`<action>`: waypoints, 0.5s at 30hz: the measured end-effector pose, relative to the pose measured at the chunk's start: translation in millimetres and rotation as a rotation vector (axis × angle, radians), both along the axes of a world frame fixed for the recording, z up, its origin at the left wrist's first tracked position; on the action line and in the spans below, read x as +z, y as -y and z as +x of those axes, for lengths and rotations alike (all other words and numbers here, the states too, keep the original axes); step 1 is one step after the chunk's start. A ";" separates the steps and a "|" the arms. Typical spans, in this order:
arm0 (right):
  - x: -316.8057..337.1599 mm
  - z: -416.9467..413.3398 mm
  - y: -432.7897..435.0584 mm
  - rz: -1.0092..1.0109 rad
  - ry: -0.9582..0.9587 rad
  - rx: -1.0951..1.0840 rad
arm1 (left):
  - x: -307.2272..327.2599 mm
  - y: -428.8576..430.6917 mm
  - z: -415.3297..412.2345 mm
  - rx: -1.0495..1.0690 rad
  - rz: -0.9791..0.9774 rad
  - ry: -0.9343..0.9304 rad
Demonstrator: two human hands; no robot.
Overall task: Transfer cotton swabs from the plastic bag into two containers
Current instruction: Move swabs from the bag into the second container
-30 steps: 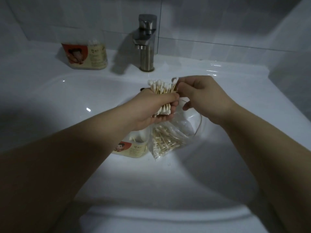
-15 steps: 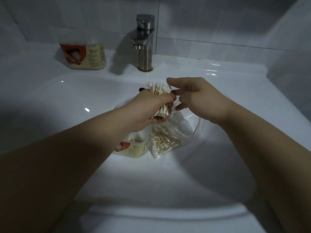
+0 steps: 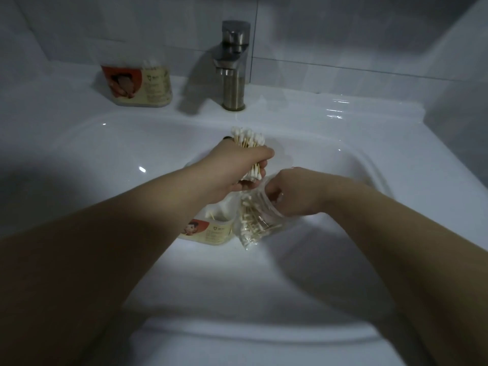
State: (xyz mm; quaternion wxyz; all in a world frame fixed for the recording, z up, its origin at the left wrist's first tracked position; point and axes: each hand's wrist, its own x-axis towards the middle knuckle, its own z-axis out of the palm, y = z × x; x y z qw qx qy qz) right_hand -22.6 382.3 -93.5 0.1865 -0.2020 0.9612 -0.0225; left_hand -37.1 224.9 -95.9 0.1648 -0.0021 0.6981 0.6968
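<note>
Sink (image 3: 211,291): white basin, fills most of the view. Both bare forearms come in from the near edge, left and right.

Near container (image 3: 211,232): sits in the basin bottom, under the left forearm. Printed label with a red patch faces near. Top is open, a couple of swab sticks show inside.

Plastic bag (image 3: 260,207): clear, touching the near container on its right. It lies on the basin floor with its mouth toward the far right. Loose swabs (image 3: 250,224) are piled inside, mostly at the near end.

Right hand (image 3: 293,192): at the bag mouth, fingers bent down inside the bag and seen through the plastic. Cannot tell whether they pinch swabs or just the film.

Left hand (image 3: 237,170): just beyond the bag and above it, fist wrapped round a swab bundle (image 3: 248,138). The bundle is roughly upright, with white tips sticking out on the far side of the fist and below it.

Far container (image 3: 140,84): same label, on the sink ledge at far left, well apart from the hands. White tips poke out at its top.

Faucet (image 3: 233,64): metal, on the ledge right of the far container. Tiled wall (image 3: 343,35) behind.
</note>
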 end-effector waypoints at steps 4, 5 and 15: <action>-8.0 -0.6 4.2 0.080 -0.079 0.052 | -2.0 0.5 -0.7 -0.016 -0.024 -0.009; -9.4 -0.4 5.8 0.136 -0.101 0.081 | -2.7 0.0 -0.5 -0.022 -0.030 -0.009; -5.7 -2.9 0.3 0.254 -0.137 0.164 | -7.0 -3.2 0.4 -0.101 -0.111 -0.066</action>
